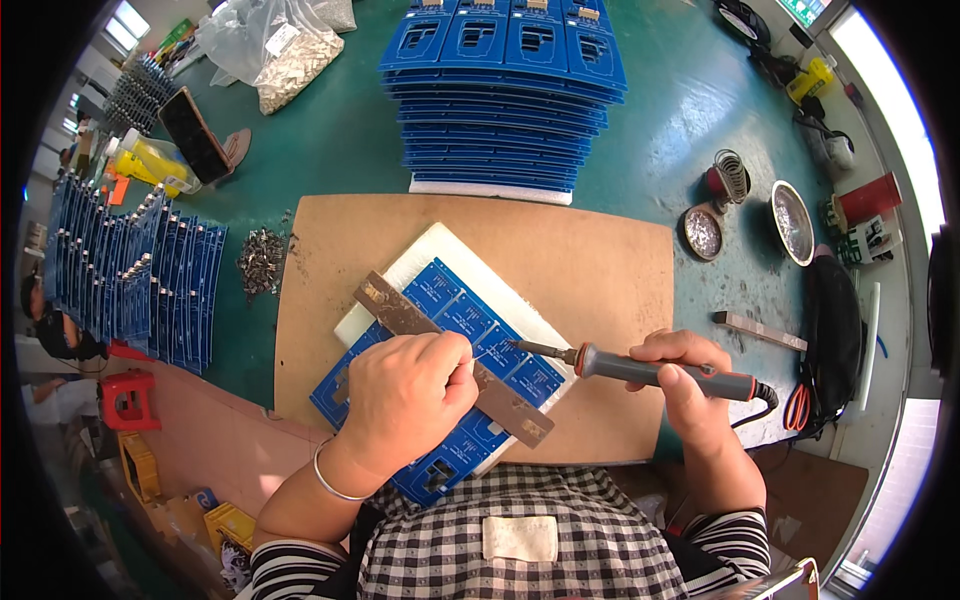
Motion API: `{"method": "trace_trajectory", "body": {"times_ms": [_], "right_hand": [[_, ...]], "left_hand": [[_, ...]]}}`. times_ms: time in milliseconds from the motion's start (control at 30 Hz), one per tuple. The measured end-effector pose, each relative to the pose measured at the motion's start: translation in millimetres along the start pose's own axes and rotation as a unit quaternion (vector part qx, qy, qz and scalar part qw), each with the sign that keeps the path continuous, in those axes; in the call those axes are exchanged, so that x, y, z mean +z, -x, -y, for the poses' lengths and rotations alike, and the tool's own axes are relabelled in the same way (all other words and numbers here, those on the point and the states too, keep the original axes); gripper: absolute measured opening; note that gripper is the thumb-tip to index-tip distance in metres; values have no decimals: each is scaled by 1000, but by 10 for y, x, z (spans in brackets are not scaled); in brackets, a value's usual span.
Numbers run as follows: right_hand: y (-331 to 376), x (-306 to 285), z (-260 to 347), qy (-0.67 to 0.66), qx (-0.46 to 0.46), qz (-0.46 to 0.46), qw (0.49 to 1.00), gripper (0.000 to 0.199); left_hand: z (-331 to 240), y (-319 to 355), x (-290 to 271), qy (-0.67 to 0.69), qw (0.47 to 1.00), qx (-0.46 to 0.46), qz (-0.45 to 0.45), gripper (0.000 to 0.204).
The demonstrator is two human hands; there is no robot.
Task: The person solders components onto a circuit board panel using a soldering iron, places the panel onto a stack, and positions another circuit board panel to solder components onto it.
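my left hand [405,395]: curled loosely, knuckles up, resting on the blue circuit board panel [445,375]; fingertips pinched near the iron's tip, what they hold too small to tell, possibly thin solder wire.

my right hand [690,385]: closed around the grey and orange handle of the soldering iron [640,368], which lies nearly level, tip pointing to 9 o'clock and meeting the panel just beside my left fingertips.

blue circuit board panel: lies slantwise on a white foam pad [440,250], running from 7 o'clock to 1 o'clock of the brown board [590,260] that covers the green surface [350,140].

brown metal bar [400,312]: laid across the panel, passing under my left hand, ends showing at 10 o'clock and 4 o'clock of it.

stack of blue panels [500,110]: at 12 o'clock, well apart from the hands.

upright row of blue boards [130,270]: at 9 o'clock, on edge.

heap of small metal parts [262,262]: just beside the brown board's left edge.

clear bag of small parts [280,45]: at 11 o'clock.

round metal tins [703,232]: two, at 2 o'clock, near a solder spool [730,178].

red cylinder [866,198]: further out at 2 o'clock.
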State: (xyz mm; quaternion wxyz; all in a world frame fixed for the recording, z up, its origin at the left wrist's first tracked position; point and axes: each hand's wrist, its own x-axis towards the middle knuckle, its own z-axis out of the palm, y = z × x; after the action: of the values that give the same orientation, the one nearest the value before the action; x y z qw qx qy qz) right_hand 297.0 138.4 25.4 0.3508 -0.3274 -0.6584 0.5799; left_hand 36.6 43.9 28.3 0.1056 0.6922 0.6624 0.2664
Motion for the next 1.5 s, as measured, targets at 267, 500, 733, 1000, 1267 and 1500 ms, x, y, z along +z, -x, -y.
{"method": "trace_trajectory", "body": {"times_ms": [267, 500, 733, 1000, 1267, 1500], "right_hand": [[-38, 22, 14, 14, 16, 3, 1000, 40], [-38, 15, 8, 17, 3, 2, 1000, 41], [-26, 0, 16, 28, -1, 4, 1000, 41], [40, -47, 51, 42, -13, 19, 999, 24], [284, -196, 37, 52, -103, -50, 992, 28], [480, -215, -36, -24, -34, -69, 997, 29]], "left_hand": [[14, 5, -2, 4, 1000, 2, 2, 15], [10, 5, -7, 4, 1000, 1, 3, 15], [-2, 7, -13, 2, 1000, 2, 8, 15], [-62, 30, 0, 2, 1000, 4, 10, 14], [-206, 41, 42, 31, 998, 36, 36, 14], [-284, 18, 129, 35, 996, 61, 57, 14]]}}
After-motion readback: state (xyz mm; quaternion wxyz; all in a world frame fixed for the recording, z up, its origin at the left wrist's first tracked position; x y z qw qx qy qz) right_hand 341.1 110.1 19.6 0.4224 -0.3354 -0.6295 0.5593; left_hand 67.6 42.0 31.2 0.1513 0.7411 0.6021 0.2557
